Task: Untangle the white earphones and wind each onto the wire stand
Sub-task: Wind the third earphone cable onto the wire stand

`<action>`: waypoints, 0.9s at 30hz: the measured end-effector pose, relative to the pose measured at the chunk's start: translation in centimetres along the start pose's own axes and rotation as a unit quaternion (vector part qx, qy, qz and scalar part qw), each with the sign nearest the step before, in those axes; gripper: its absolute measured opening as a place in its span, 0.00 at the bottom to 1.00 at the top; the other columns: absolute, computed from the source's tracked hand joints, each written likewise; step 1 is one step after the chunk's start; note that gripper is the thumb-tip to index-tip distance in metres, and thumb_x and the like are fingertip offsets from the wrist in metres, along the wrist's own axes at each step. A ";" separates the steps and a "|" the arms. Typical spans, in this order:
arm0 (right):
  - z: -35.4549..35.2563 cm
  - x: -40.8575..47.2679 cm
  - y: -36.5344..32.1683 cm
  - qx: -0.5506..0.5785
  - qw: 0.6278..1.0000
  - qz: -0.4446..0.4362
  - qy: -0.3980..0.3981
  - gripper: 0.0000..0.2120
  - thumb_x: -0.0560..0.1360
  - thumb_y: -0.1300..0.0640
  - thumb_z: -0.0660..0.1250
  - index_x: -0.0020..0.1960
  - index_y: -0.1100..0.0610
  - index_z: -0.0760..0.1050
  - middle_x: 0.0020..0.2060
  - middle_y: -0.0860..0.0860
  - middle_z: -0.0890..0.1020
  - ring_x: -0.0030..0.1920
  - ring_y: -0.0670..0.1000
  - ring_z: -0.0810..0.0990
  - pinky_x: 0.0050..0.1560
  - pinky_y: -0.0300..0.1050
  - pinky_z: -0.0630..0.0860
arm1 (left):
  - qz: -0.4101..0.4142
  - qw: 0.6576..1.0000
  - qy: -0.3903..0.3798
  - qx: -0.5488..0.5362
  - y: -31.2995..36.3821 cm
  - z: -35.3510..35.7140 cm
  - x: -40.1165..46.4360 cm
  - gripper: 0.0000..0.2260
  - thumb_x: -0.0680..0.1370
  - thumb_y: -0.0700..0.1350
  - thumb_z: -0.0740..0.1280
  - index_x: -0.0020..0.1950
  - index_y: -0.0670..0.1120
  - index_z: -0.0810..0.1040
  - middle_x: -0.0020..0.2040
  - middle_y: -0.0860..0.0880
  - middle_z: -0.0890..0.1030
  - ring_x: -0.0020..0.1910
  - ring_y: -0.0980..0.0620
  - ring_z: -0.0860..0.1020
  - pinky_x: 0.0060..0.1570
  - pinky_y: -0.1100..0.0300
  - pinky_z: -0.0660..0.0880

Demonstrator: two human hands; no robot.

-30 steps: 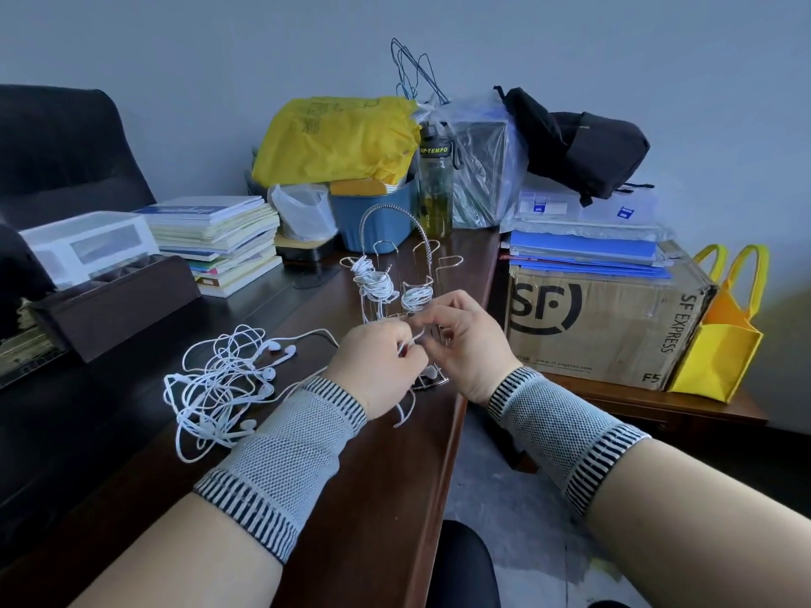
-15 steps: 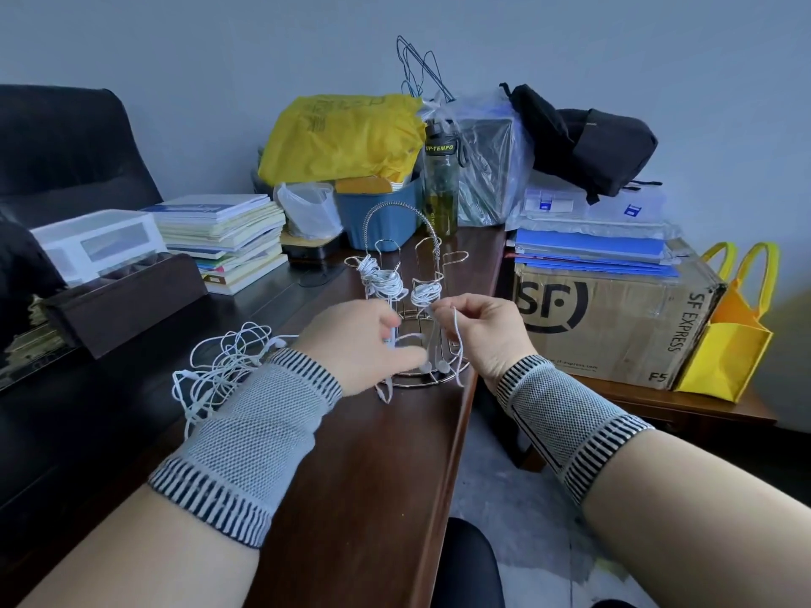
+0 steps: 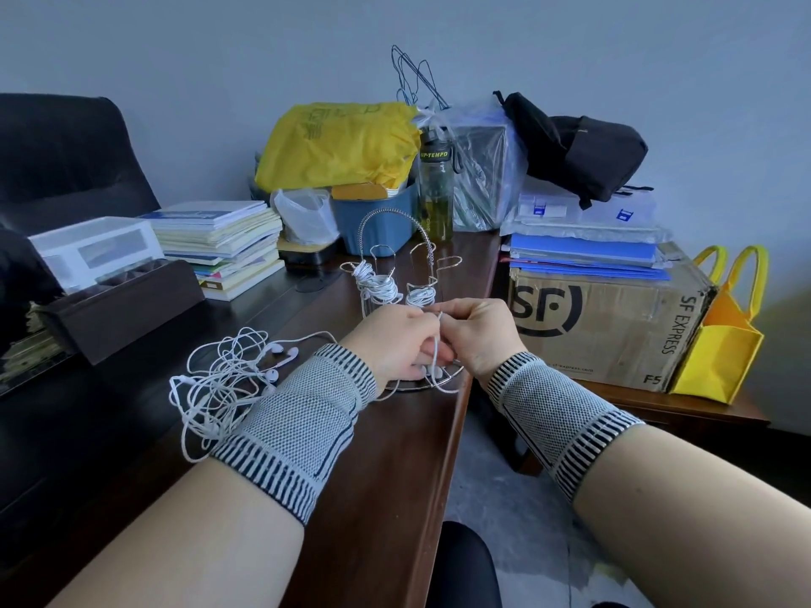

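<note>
While you work at the dark wooden desk, which stands against a pale grey wall, note the clutter behind it: a stack of books, a blue bin under a yellow bag, one green-tinted bottle, a black backpack, and one SF Express carton with a yellow tote beside it.

Count one wire stand near the desk's right edge, carrying two wound white bundles on its arms. One loose tangle of white earphones lies on the desk to the left of your left forearm; at least four earbuds show in it.

Your left hand and right hand meet just in front of the stand, fingers curled, both pinching one white cable that hangs down toward the stand's base ring.

Compared with half a second ago, your hands have closed together from a spread position, and the tangle is more exposed beside your left wristband.
</note>
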State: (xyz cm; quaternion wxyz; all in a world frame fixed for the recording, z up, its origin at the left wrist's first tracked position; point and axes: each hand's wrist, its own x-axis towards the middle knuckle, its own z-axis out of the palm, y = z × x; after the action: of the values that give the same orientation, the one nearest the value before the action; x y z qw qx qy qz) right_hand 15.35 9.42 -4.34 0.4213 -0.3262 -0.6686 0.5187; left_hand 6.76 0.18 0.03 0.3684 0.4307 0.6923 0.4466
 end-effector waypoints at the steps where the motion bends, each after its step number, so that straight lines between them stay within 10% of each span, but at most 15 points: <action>1: 0.0 0.0 0.0 -0.007 1.000 -0.004 -0.001 0.08 0.73 0.62 0.71 0.36 0.55 0.82 0.28 0.50 0.82 0.29 0.48 0.79 0.34 0.43 0.80 | -0.007 0.999 0.002 -0.037 0.3 -0.1 -0.1 0.07 0.78 0.35 0.59 0.42 0.40 0.75 0.33 0.44 0.79 0.35 0.49 0.81 0.45 0.50 0.82; 6: -0.5 0.2 0.3 0.059 0.997 0.033 -0.026 0.06 0.70 0.57 0.76 0.35 0.56 0.83 0.30 0.56 0.78 0.33 0.55 0.70 0.38 0.49 0.68 | 0.018 0.995 0.040 -0.088 1.0 -1.7 0.3 0.08 0.79 0.38 0.64 0.39 0.44 0.75 0.25 0.54 0.67 0.22 0.57 0.63 0.28 0.61 0.68; 16: -0.6 0.0 -0.6 0.077 0.996 0.034 -0.040 0.17 0.77 0.54 0.68 0.30 0.52 0.81 0.39 0.57 0.85 0.41 0.55 0.77 0.40 0.45 0.70 | 0.165 0.918 0.321 0.162 0.4 -1.2 2.3 0.17 0.77 0.52 0.67 0.32 0.44 0.79 0.30 0.48 0.81 0.33 0.47 0.79 0.41 0.49 0.80; 27: -0.4 0.7 -3.0 -0.002 0.996 0.083 -0.037 0.14 0.74 0.59 0.66 0.31 0.59 0.78 0.29 0.54 0.83 0.32 0.50 0.82 0.23 0.33 0.67 | 0.098 0.805 0.324 0.487 1.2 -2.0 2.8 0.19 0.82 0.55 0.55 0.40 0.44 0.74 0.38 0.44 0.78 0.37 0.46 0.74 0.31 0.56 0.65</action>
State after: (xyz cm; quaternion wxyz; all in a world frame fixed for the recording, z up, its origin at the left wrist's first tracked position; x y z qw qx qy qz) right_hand 15.43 9.49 -1.20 0.3508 -0.3622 -0.6556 0.5620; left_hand 4.24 2.40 1.44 -0.1811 0.4496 0.8520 0.1979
